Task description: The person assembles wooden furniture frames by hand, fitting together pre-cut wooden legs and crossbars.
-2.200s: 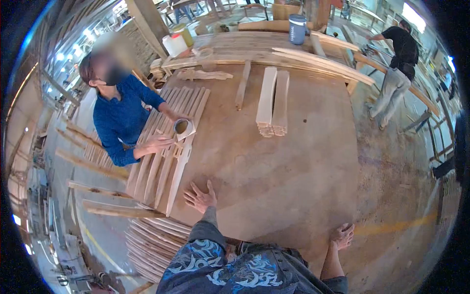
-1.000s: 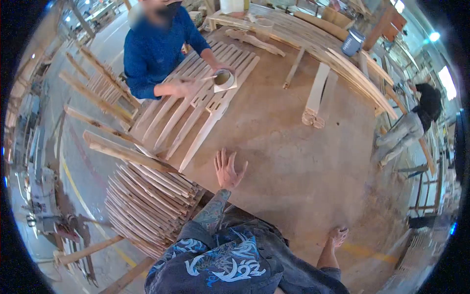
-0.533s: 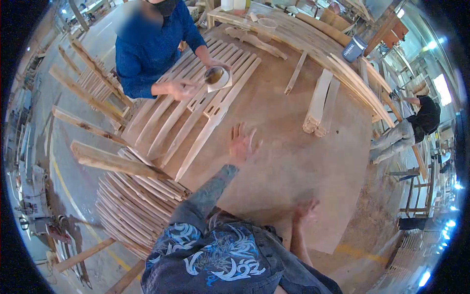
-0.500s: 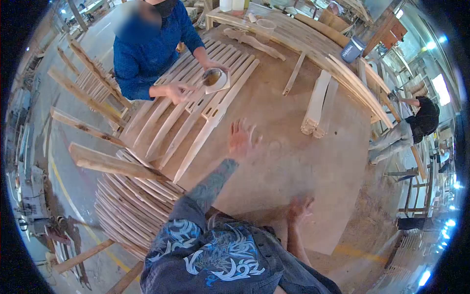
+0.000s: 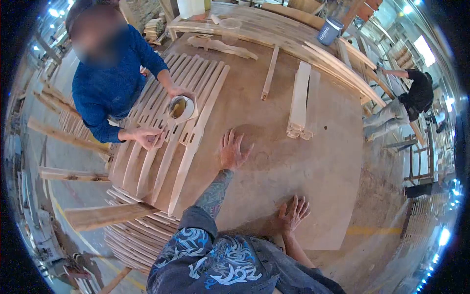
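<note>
My left hand [image 5: 233, 150] is over the brown tabletop [image 5: 274, 171] with its fingers spread and nothing in it. To its left lie several long slotted wooden slats [image 5: 188, 152], side by side. Nearer my body, my right hand [image 5: 294, 214] is also open on the tabletop, its fingers fanned out and holding nothing. Across the slats, a person in a blue sweater [image 5: 107, 78] holds a round container of brownish liquid [image 5: 180, 108] in one hand. That person's other hand [image 5: 147, 137] hovers above the slats, its fingers pinched together.
A stack of pale boards [image 5: 299, 103] and a narrow wooden strip [image 5: 270, 73] lie farther back on the table. Behind them runs a wooden bench [image 5: 289, 34] bearing a blue thermal mug [image 5: 330, 31]. Curved slats [image 5: 137, 232] are piled at lower left. Another person [image 5: 416, 95] stands at right.
My view has shifted, so the slats and the person in blue appear farther left and lower. My hands show more sharply, both still spread. The person in blue still holds the container.
</note>
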`<action>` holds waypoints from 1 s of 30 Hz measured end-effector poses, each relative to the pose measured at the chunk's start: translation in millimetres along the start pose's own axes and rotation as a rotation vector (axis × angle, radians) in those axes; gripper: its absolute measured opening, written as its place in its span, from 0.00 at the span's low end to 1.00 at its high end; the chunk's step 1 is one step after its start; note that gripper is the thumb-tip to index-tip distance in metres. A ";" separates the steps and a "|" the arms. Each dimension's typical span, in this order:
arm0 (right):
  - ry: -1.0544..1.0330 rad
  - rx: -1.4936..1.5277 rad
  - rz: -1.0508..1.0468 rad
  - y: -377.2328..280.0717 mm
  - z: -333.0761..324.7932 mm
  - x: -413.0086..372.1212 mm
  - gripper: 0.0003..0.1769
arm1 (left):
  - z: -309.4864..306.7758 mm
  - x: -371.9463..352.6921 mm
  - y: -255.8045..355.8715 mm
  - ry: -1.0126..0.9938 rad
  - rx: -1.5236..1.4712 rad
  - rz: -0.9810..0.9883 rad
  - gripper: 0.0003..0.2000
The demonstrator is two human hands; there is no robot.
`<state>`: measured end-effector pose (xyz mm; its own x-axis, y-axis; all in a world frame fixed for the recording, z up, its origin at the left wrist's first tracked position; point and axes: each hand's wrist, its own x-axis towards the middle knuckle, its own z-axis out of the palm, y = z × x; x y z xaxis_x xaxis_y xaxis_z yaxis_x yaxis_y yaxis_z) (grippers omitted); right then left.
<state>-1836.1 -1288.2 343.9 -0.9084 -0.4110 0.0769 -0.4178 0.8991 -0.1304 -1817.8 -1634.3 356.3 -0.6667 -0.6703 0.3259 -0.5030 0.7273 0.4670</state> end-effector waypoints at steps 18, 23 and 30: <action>0.050 0.050 -0.040 6.3 5.8 5.2 0.33 | 12.9 26.3 -35.7 0.089 0.132 0.019 0.29; 0.086 0.070 -0.047 9.0 8.7 3.6 0.33 | 0.0 72.5 -60.5 0.059 0.453 -0.238 0.29; 0.061 0.090 -0.037 7.5 3.5 0.8 0.33 | 11.6 91.5 -85.9 0.072 0.738 -0.231 0.25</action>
<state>-1840.0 -1282.2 339.4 -0.8908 -0.4314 0.1427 -0.4533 0.8652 -0.2143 -1842.0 -1756.4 336.4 -0.4754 -0.8066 0.3513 -0.8780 0.4607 -0.1301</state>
